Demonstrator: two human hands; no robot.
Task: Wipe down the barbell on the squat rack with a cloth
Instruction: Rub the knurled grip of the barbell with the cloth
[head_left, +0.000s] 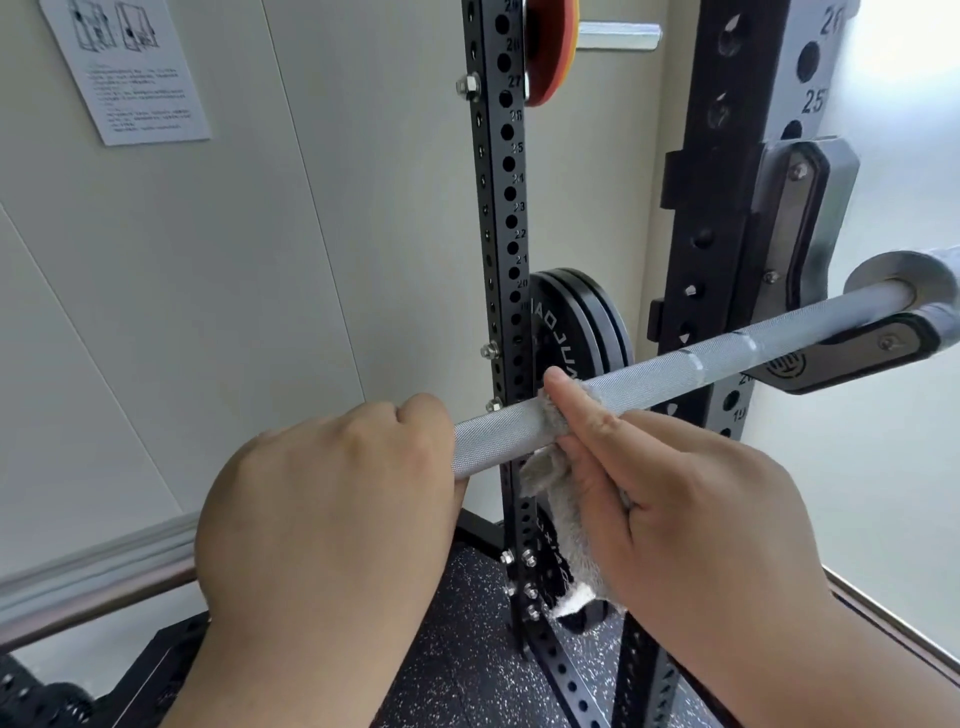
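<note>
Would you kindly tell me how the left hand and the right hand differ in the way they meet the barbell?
The left hand grips the barbell bare; the right hand holds a grey cloth against it.
The left hand's fingers curl over the bar; the right hand's forefinger lies straight across the cloth.
The right hand is nearer the rack hook than the left hand.
Both are on the knurled shaft.

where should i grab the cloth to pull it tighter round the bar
Take the cloth by its loose tail hanging below the barbell, coming from underneath. The right hand pins its upper part on the shaft and the left hand grips the bar beside it, so only the tail is free.
</note>
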